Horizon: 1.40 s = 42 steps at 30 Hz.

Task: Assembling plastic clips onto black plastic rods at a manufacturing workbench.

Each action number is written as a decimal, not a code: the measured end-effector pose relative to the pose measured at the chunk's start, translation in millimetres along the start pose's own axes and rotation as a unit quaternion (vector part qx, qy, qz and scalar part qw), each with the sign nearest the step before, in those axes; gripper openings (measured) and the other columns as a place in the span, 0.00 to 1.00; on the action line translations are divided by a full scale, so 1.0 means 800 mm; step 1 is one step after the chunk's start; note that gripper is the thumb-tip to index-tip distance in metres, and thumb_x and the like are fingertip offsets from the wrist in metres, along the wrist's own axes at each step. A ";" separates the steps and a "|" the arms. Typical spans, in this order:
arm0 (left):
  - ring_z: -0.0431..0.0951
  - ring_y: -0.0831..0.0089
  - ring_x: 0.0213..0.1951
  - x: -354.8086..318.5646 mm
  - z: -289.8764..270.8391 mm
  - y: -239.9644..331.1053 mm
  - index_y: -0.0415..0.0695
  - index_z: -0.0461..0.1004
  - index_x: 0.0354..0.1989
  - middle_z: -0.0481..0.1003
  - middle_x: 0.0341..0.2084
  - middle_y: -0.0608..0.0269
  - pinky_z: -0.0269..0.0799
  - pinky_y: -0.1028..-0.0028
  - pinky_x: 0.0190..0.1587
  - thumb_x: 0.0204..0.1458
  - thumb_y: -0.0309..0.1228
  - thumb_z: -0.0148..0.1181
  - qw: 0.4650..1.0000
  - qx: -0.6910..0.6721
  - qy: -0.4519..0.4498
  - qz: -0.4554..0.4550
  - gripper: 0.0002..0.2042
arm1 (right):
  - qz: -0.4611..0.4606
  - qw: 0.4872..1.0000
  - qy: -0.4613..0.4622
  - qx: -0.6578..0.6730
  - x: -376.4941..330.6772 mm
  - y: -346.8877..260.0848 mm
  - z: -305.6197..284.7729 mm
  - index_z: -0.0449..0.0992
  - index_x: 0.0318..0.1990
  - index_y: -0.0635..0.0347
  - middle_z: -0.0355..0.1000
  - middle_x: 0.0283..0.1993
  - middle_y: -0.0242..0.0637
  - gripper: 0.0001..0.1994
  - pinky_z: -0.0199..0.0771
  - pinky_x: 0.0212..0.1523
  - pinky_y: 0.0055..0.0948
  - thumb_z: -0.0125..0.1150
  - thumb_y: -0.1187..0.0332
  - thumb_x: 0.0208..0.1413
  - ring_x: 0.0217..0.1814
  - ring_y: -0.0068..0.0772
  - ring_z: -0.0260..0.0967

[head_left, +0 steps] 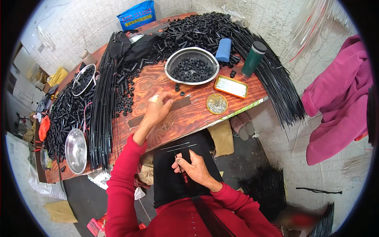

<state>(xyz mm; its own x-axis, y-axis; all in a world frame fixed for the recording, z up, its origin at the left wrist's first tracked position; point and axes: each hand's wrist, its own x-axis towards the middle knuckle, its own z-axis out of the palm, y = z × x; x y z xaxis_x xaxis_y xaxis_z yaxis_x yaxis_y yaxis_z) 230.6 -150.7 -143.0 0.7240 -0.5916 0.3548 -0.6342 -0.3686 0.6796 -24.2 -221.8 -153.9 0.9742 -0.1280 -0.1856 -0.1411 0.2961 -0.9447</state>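
My left hand (157, 110), with a pale bandage on a finger, is over the table beside a long dark strip (181, 103). Its fingers look loosely bent and apart, and I make out nothing held in them. Over my lap, my right hand (194, 170) is closed round a small bundle of thin black rods (185, 153). Two thin light needles (179, 147) lie crosswise near the tops of these rods, above my dark trousers. Part of the bundle is hidden behind the right fingers.
On the wooden table (148, 79) stand a metal bowl (192, 81) of black rings, an orange-rimmed tray (231, 87) of white sticks, a round dish (217, 104) of small metal pieces and a green flask (254, 59). Black tubes (197, 29) and long rods (103, 106) are heaped around.
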 end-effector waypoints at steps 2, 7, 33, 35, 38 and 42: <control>0.76 0.73 0.31 0.020 0.014 -0.004 0.40 0.78 0.44 0.77 0.31 0.59 0.72 0.72 0.36 0.55 0.29 0.61 1.000 0.007 0.003 0.002 0.10 | 0.003 1.000 0.003 -0.005 -0.001 -0.004 -0.001 0.70 0.45 0.66 0.78 0.32 0.40 0.08 0.77 0.31 0.23 0.54 0.70 0.66 0.30 0.24 0.77; 0.78 0.68 0.30 0.051 0.039 0.003 0.41 0.79 0.42 0.79 0.28 0.56 0.73 0.70 0.34 0.50 0.31 0.66 0.997 0.060 -0.038 -0.019 0.12 | 0.008 1.000 0.005 -0.005 -0.001 -0.002 -0.004 0.70 0.44 0.65 0.78 0.32 0.39 0.07 0.77 0.31 0.24 0.54 0.69 0.66 0.30 0.24 0.77; 0.80 0.64 0.34 0.039 0.013 -0.025 0.42 0.77 0.42 0.78 0.35 0.54 0.76 0.67 0.35 0.51 0.27 0.64 0.998 0.004 -0.049 -0.034 0.10 | 0.014 0.999 0.006 0.041 -0.002 0.008 0.000 0.70 0.44 0.65 0.79 0.32 0.38 0.07 0.74 0.30 0.20 0.54 0.70 0.65 0.30 0.21 0.76; 0.80 0.68 0.36 0.027 0.000 -0.015 0.39 0.76 0.46 0.78 0.38 0.54 0.78 0.70 0.37 0.55 0.27 0.62 0.956 -0.246 -0.043 -0.151 0.12 | 0.010 0.999 0.009 0.052 -0.005 0.008 0.000 0.70 0.44 0.65 0.78 0.32 0.38 0.07 0.74 0.30 0.20 0.54 0.70 0.65 0.30 0.21 0.75; 0.80 0.72 0.38 -0.013 -0.017 0.015 0.34 0.72 0.53 0.77 0.43 0.54 0.80 0.75 0.41 0.59 0.25 0.58 0.790 -0.550 -0.061 -0.266 0.14 | -0.001 0.999 -0.004 0.052 -0.006 0.012 -0.006 0.69 0.46 0.64 0.78 0.34 0.42 0.07 0.77 0.33 0.24 0.53 0.70 0.66 0.32 0.26 0.76; 0.81 0.69 0.40 -0.075 -0.027 0.016 0.31 0.70 0.55 0.75 0.48 0.48 0.81 0.75 0.45 0.60 0.24 0.55 0.668 -0.676 -0.111 -0.289 0.16 | 0.010 0.999 -0.013 0.045 -0.004 0.004 -0.001 0.69 0.46 0.65 0.77 0.34 0.41 0.08 0.77 0.34 0.24 0.54 0.69 0.66 0.31 0.27 0.76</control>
<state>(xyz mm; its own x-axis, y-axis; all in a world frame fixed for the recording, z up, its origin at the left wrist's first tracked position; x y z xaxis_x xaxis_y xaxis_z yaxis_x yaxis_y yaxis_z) 184.5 -104.4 -141.5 0.5879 -0.7782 -0.2211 0.6686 0.3136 0.6742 -27.9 -221.0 -156.6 0.9757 -0.0967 -0.1968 -0.1462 0.3822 -0.9125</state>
